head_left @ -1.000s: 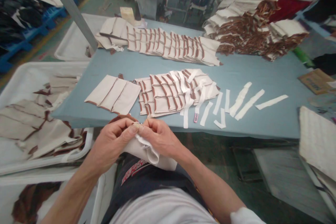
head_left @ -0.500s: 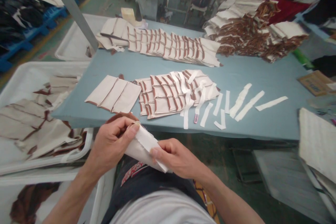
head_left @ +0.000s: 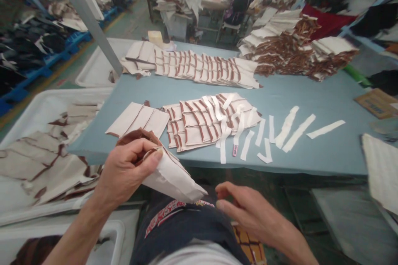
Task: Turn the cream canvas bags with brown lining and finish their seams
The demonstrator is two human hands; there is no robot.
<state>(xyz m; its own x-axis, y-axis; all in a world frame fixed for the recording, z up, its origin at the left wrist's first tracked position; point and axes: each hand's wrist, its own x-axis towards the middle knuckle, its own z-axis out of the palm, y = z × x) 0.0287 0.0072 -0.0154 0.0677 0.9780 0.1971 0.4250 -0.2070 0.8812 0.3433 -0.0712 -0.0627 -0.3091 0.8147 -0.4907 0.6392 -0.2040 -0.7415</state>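
A folded cream fabric piece with brown edging (head_left: 174, 176) is pinched in the grip of the left hand (head_left: 126, 169) by the blue worktop (head_left: 317, 95); the right hand (head_left: 248, 209) is held just beside it, grip narrowly parted.

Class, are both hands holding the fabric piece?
No, the left hand pinches the fabric piece while the right hand is apart from it.

Lower centre showed one left hand (head_left: 126, 172), one right hand (head_left: 247, 205) and one cloth piece (head_left: 175, 180). Mid-frame lay one small pink object (head_left: 235, 150) and at least twelve white strips (head_left: 299, 132), some overlapping. The left side had three white tubs (head_left: 71, 95) and one metal post (head_left: 89, 20); the right edge, one cardboard piece (head_left: 374, 102); upper centre-left, one yellow block (head_left: 154, 38).
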